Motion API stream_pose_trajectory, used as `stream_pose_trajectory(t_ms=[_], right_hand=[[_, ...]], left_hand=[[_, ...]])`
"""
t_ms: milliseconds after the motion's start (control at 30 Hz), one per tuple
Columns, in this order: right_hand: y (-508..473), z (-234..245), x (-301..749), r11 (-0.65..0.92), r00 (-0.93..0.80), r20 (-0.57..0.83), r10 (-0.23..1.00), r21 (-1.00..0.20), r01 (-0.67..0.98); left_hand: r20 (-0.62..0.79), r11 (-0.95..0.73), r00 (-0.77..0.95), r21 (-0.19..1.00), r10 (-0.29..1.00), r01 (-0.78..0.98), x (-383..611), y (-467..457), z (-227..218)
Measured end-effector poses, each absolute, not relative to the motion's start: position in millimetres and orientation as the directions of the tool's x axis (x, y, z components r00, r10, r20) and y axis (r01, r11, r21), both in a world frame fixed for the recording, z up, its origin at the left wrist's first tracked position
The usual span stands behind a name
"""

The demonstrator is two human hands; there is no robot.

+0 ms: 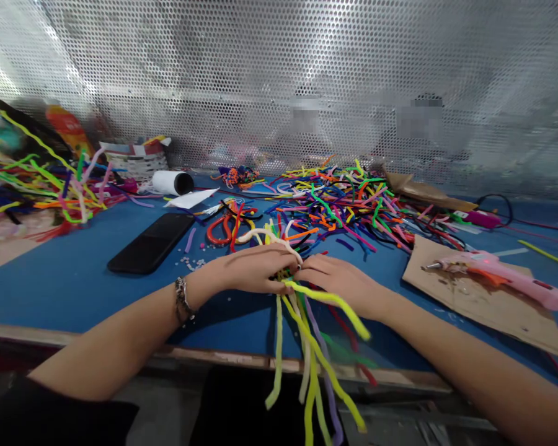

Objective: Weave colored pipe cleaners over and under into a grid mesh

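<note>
Near the table's front edge, my left hand [255, 267] and my right hand [337, 282] meet around a bundle of pipe cleaners [314, 347]. Yellow, pale green, purple, red and green stems hang from it past the edge. My left hand's fingers are closed on the bundle's middle. The right fingertips pinch at the same spot, where a white pipe cleaner [270, 234] arches over the left hand. Fingers cover the point where the stems join. Just behind the hands lie red-handled scissors or pliers [221, 230], partly hidden by loose stems.
A black phone [151, 243] lies left. A heap of cut pipe cleaners [339, 207] spreads behind the hands. At right, a pink glue gun [506, 275] rests on cardboard [483, 310]. A white roll [173, 183], a basket [134, 162] and more stems [41, 186] stand at left.
</note>
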State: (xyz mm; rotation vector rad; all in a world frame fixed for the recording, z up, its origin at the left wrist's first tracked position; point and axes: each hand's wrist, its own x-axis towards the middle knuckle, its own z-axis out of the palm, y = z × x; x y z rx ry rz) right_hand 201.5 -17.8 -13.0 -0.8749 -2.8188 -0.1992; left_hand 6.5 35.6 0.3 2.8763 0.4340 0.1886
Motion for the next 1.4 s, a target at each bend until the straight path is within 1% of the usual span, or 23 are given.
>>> stream_pose_trajectory(t_ms=[67,133,267,333,500,700,767,833,900,967,1000,1100,1167,1233,1300,1400], right_hand=[[-17,-16,198,0.83,-0.838,0.23,0.496,0.159,0.535],[-16,-19,195,0.822,-0.845,0.246,0.475,0.22,0.526],[-16,-21,192,0.762,-0.811,0.271,0.518,0.285,0.582],[-16,-20,190,0.761,-0.817,0.27,0.51,0.302,0.575],[-16,-18,189,0.778,-0.828,0.259,0.497,0.291,0.557],[-16,-18,189,0.772,-0.832,0.245,0.497,0.313,0.553],[-18,-17,190,0.784,-0.854,0.217,0.473,0.338,0.52],[-20,-16,190,0.804,-0.885,0.199,0.421,0.369,0.466],[-21,-16,191,0.811,-0.893,0.227,0.39,0.375,0.449],[-20,-18,192,0.819,-0.874,0.281,0.396,0.322,0.474],[-19,-18,193,0.829,-0.86,0.309,0.406,0.272,0.489],[-16,-19,194,0.859,-0.804,0.375,0.462,0.037,0.511],[-14,-19,195,0.836,-0.741,0.405,0.536,-0.136,0.531],[-13,-19,196,0.799,-0.689,0.406,0.601,-0.266,0.54],[-13,-18,196,0.766,-0.654,0.398,0.643,-0.343,0.544],[-13,-17,195,0.714,-0.604,0.383,0.699,-0.422,0.558]], left_hand=[[0.083,-0.93,0.95,0.25,0.299,0.271,5,37,1],[0.085,-0.928,0.952,0.264,0.294,0.263,4,39,2],[0.105,-0.932,0.961,0.29,0.256,0.216,2,43,2],[0.119,-0.937,0.964,0.29,0.24,0.197,3,43,1],[0.123,-0.942,0.962,0.266,0.245,0.206,5,43,0],[0.135,-0.943,0.962,0.272,0.236,0.193,4,44,-2],[0.121,-0.94,0.964,0.282,0.235,0.194,3,43,-1],[0.105,-0.935,0.967,0.296,0.233,0.194,3,43,-1],[0.096,-0.932,0.968,0.308,0.231,0.192,3,43,0],[0.096,-0.932,0.969,0.311,0.228,0.189,3,44,0],[0.096,-0.932,0.969,0.311,0.226,0.186,3,44,0],[0.093,-0.932,0.971,0.313,0.219,0.181,3,45,0],[0.096,-0.932,0.973,0.321,0.212,0.172,3,46,0],[0.099,-0.929,0.973,0.332,0.207,0.164,3,46,1],[0.096,-0.923,0.973,0.346,0.211,0.167,3,46,1],[0.093,-0.913,0.972,0.373,0.216,0.167,3,46,1]])
